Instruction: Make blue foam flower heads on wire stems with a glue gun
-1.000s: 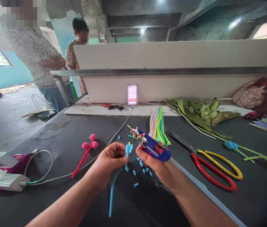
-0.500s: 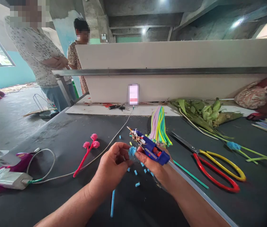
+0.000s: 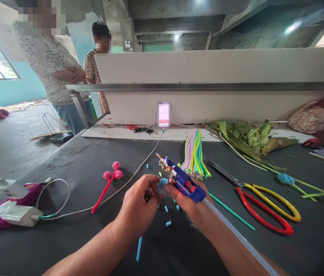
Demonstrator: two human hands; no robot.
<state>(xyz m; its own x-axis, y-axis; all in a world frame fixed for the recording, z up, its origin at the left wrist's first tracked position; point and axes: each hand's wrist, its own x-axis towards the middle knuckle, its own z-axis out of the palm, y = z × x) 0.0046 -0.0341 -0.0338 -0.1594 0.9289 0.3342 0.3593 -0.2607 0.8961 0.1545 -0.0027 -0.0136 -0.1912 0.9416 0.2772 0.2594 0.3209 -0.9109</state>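
Between the fingertips of my left hand (image 3: 141,201) is a small fuzzy blue piece (image 3: 162,184), which the thumb of my right hand (image 3: 186,201) also touches. My right hand is closed around a blue glue gun (image 3: 183,180) with a clear stick out of its back; its tip points up and left, beyond the blue piece. Short blue bits (image 3: 168,223) lie scattered on the dark table (image 3: 87,253) below the hands. A blue stem (image 3: 139,249) lies near my left wrist.
Red and yellow scissors (image 3: 265,207) and a green stem (image 3: 232,211) lie right. Colourful stems (image 3: 193,153) and leaves (image 3: 254,140) are behind. At left are a pink flower stem (image 3: 104,191), a cable and a power strip (image 3: 12,211). Two people stand back left.
The whole view has shifted slightly to the right. Both hands keep nearly the same pose, and the blue piece is a little more covered by the fingers.
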